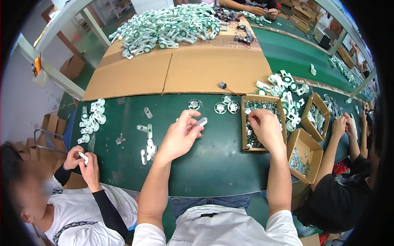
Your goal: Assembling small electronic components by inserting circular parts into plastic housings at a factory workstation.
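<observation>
My left hand (179,137) is raised over the green table, thumb and fingers pinching a small, pale, oblong plastic casing (201,121). My right hand (266,129) is in a shallow cardboard box (244,139) full of small dark and green parts (255,141). Its fingertips are closed together, and whatever they hold is hidden or too small to name. Beyond my hands lie several round, spoked white rings (220,108) and a small dark motor (223,85) with a red wire. White casings (150,149) and a few grey ones (147,112) are scattered left of my left hand.
A large heap of white-and-green parts (164,28) covers the cardboard sheet (213,67) at the back. Two more boxes, one with small pieces (314,162) and one with casings (324,119), stand at right. Co-workers' hands (86,162) are busy at left, right and far side.
</observation>
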`<action>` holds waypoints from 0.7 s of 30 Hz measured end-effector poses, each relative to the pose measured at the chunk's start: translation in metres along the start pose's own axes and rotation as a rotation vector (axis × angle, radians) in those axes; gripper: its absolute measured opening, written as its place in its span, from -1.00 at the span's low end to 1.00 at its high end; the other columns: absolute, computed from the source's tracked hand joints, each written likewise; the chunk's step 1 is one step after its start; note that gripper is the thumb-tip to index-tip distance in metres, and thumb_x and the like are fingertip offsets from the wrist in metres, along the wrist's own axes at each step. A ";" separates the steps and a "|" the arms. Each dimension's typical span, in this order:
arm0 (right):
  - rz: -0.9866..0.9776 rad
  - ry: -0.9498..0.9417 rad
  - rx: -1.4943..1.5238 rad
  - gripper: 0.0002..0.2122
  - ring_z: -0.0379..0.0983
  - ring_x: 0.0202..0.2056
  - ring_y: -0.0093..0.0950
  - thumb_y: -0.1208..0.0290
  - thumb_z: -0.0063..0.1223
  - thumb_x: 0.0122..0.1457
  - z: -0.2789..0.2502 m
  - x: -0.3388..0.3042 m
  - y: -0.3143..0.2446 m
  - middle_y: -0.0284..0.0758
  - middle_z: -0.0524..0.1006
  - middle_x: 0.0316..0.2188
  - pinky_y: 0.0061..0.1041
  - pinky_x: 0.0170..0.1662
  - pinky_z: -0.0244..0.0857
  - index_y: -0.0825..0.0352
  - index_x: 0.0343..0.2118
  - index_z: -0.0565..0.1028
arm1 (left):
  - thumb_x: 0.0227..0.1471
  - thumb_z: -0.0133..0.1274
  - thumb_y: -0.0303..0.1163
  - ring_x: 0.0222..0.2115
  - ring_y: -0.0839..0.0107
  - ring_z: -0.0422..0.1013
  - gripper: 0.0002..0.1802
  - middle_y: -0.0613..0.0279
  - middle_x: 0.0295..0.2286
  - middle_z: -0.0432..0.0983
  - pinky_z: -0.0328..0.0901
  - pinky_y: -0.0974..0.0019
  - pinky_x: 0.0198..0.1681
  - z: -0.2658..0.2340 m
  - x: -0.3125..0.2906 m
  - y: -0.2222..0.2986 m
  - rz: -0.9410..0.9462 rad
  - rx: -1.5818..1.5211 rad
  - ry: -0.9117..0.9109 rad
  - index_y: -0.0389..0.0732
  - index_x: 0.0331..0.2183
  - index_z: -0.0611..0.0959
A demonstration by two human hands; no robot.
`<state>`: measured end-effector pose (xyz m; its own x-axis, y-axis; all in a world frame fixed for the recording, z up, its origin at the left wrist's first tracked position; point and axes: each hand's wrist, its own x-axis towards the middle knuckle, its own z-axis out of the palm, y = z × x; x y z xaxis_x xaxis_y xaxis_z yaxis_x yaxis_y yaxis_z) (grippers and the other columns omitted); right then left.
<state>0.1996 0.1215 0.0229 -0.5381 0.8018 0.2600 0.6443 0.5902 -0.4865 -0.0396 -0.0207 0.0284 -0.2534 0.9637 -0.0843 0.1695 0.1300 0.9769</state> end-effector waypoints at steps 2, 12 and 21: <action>0.021 0.026 0.030 -0.94 0.51 -0.35 -0.20 0.50 0.12 0.09 -0.003 0.001 -0.003 -0.20 0.57 -0.48 -0.23 -0.22 0.36 0.34 -0.39 0.55 | 0.19 -0.01 -0.56 -0.35 0.52 0.48 -0.80 0.20 -0.32 0.52 0.41 0.43 -0.25 0.001 0.000 0.001 0.000 0.012 0.010 -0.32 -0.12 0.45; 0.171 -0.026 0.845 -0.91 0.43 -0.37 -0.69 0.56 0.01 0.22 -0.006 0.004 -0.009 -0.44 0.54 -0.42 -0.67 -0.22 0.35 0.39 -0.22 0.45 | 0.19 -0.01 -0.57 -0.34 0.51 0.47 -0.81 0.19 -0.31 0.52 0.42 0.42 -0.24 0.019 0.003 -0.012 0.033 -0.183 -0.014 -0.33 -0.12 0.47; 0.307 -0.112 1.100 -0.88 0.49 -0.29 -0.60 0.49 0.02 0.28 -0.012 0.007 -0.014 -0.31 0.58 -0.30 -0.60 -0.17 0.40 0.40 -0.20 0.45 | 0.19 -0.01 -0.56 -0.38 0.53 0.46 -0.83 0.20 -0.33 0.52 0.41 0.44 -0.27 0.022 0.003 -0.011 0.038 -0.258 -0.016 -0.32 -0.15 0.47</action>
<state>0.1928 0.1201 0.0414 -0.5211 0.8523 -0.0443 -0.0376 -0.0748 -0.9965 -0.0210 -0.0138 0.0133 -0.2358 0.9706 -0.0479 -0.0706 0.0320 0.9970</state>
